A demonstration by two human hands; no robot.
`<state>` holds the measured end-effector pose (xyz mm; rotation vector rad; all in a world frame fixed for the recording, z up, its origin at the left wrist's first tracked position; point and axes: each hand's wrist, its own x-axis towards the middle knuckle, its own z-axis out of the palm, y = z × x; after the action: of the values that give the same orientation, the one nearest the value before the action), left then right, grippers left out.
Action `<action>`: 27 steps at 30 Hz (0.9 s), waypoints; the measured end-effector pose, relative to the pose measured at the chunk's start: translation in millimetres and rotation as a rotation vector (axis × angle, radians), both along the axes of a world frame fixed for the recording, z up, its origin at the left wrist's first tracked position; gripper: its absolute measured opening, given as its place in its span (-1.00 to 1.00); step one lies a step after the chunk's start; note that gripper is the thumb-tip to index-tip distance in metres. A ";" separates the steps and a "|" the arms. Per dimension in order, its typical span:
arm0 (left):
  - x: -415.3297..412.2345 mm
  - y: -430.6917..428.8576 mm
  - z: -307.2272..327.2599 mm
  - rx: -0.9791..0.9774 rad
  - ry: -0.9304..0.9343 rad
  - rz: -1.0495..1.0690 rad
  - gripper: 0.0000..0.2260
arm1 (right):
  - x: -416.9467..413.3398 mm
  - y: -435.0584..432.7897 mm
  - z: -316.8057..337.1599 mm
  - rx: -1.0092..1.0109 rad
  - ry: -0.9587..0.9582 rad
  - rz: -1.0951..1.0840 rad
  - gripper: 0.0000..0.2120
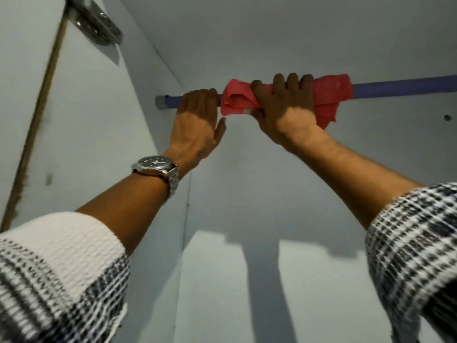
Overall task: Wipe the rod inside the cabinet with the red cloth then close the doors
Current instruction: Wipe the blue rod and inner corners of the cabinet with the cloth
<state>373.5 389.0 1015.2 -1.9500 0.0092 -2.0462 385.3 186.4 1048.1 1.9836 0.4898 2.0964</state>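
A purple rod [400, 88] runs across the upper part of the white cabinet, ending in a grey socket [162, 102] on the left wall. A red cloth [332, 94] is wrapped around the rod near its middle. My right hand [284, 108] grips the cloth and the rod through it, fingers curled over the top. My left hand [197, 117] holds the bare rod just left of the cloth, close to the socket, with the thumb below. A wristwatch [155, 167] sits on my left wrist.
The cabinet's white left wall [99, 134] and back panel [272, 194] surround my arms. A metal hinge [96, 23] sits at the top left by the wooden door edge [32, 134]. A small peg hole [447, 117] shows at the right.
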 end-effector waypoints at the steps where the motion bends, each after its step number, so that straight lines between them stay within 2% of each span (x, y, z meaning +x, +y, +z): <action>1: -1.9 15.9 -2.4 -0.040 0.003 0.016 -0.55 | 0.6 13.3 1.7 -0.006 -0.004 -0.002 -0.46; 3: -6.4 39.8 -7.2 -0.102 0.010 0.060 -0.54 | 1.5 32.6 5.4 -0.036 -0.025 -0.003 -0.45; 7: -11.1 57.0 -8.4 -0.101 0.051 0.156 -0.45 | 1.4 57.9 17.0 -0.069 -0.039 -0.025 -0.42; 14: -7.5 55.7 -12.7 -0.102 0.000 0.102 -0.38 | -9.6 71.1 38.9 -0.240 0.067 0.026 -0.39; 19: -6.1 42.2 -13.2 -0.160 0.000 0.040 -0.32 | -11.5 36.1 43.3 -0.205 0.061 0.072 -0.30; 21: -2.9 23.6 -12.2 -0.104 -0.015 -0.022 -0.35 | -9.8 10.8 43.6 -0.183 0.036 0.054 -0.29; 24: 3.9 -14.5 -8.3 -0.020 -0.057 -0.085 -0.38 | -1.7 -34.3 37.9 -0.160 -0.069 0.018 -0.28; 27: 12.1 -61.6 -5.8 -0.022 -0.098 -0.138 -0.39 | 13.1 -79.8 24.6 -0.141 -0.197 -0.058 -0.32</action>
<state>385.6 327.4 1009.3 -1.9082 0.1019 -2.2373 398.4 106.7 1072.6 1.6742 0.5203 2.1298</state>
